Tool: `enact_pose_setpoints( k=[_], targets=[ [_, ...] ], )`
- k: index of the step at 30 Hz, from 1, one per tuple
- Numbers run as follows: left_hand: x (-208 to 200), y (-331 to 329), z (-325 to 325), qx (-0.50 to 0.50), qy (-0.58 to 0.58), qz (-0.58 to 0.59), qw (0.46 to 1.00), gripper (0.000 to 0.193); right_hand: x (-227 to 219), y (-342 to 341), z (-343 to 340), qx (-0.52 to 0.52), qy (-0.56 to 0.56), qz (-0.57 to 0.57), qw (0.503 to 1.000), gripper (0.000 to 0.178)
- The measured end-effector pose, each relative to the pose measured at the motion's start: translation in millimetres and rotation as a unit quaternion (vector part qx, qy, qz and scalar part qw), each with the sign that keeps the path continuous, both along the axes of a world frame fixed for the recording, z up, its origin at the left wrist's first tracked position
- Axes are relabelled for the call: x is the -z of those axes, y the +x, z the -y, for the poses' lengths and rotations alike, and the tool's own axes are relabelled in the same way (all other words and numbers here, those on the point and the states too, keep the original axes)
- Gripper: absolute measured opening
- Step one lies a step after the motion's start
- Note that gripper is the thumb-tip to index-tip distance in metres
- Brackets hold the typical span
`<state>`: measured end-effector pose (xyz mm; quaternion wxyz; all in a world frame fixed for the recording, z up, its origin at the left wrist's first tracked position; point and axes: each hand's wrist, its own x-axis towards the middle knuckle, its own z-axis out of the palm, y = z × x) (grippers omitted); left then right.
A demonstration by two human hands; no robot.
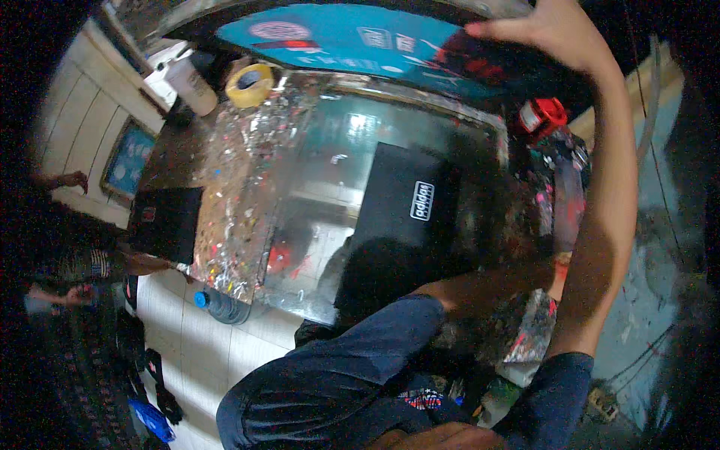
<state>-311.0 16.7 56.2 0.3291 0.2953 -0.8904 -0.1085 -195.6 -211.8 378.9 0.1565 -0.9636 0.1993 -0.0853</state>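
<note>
My right hand (pixel 559 37) reaches up at the far right and grips the edge of a raised screen-printing frame (pixel 337 37) with blue mesh; its thumb lies across the front and its fingertips are cut off. Below the frame, a black fabric piece (pixel 397 180) with a white boxed print lies on a glossy, ink-stained board (pixel 300 202). My left forearm (pixel 495 289) crosses to the right, low over the table. Around its wrist (pixel 560 270), my right arm hides most of the left hand, so its fingers do not show.
At the table's back left stand a yellow tape roll (pixel 250 85) and a plastic cup (pixel 191 86). A red tub (pixel 541 116) is at the right. On the left, a person's hand (pixel 142 262) is at a black fabric piece (pixel 165 225). A blue-capped bottle (pixel 225 306) stands beside the table.
</note>
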Motion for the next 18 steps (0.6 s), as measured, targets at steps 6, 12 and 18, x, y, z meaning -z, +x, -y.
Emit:
enact_pose_setpoints(
  k=[6,12,18],
  targets=[
    [-11,84,29,-0.027,-0.048,0.065,0.996,0.026,-44,11,-78,0.153,-0.227,0.078,0.959,0.081],
    [-4,297,-23,-0.269,-0.018,0.015,0.963,0.036,-40,13,-55,0.154,-0.222,0.091,0.958,0.084],
    [-22,310,-56,-0.264,0.044,0.022,0.963,0.076,-45,15,-62,0.166,-0.213,0.062,0.961,0.084]
  ],
)
